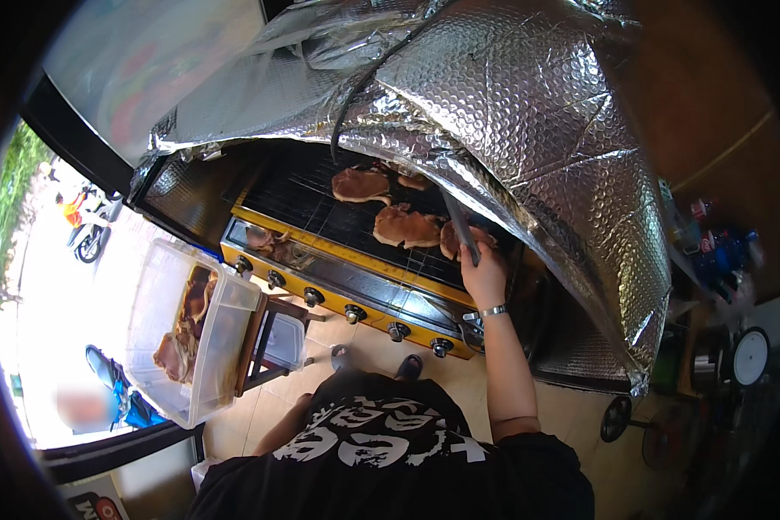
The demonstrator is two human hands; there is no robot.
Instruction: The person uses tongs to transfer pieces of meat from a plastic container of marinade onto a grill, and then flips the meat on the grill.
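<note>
My right hand [484, 276] grips metal tongs [458, 224] over a black-grated gas grill [299, 214] with a yellow frame. The far end of the tongs is hidden under the foil hood. Just beside this hand lies a pale raw-looking meat slice [452, 240]. Left of it is a wider slice [406, 227], and farther back are another slice [361, 185] and a partly covered piece [414, 181]. Only a bit of my left hand [305, 398] shows low beside my body; the black shirt hides the rest, so its grip cannot be told.
A bubble-foil hood [546, 117] hangs over the grill. Meat scraps [270, 244] lie in its front tray, above several knobs [354, 313]. At left, a clear plastic tub [227, 364] of marinated meat [182, 351] stands on a wooden stool [253, 344]. Outside, a person rides a motorbike [90, 240].
</note>
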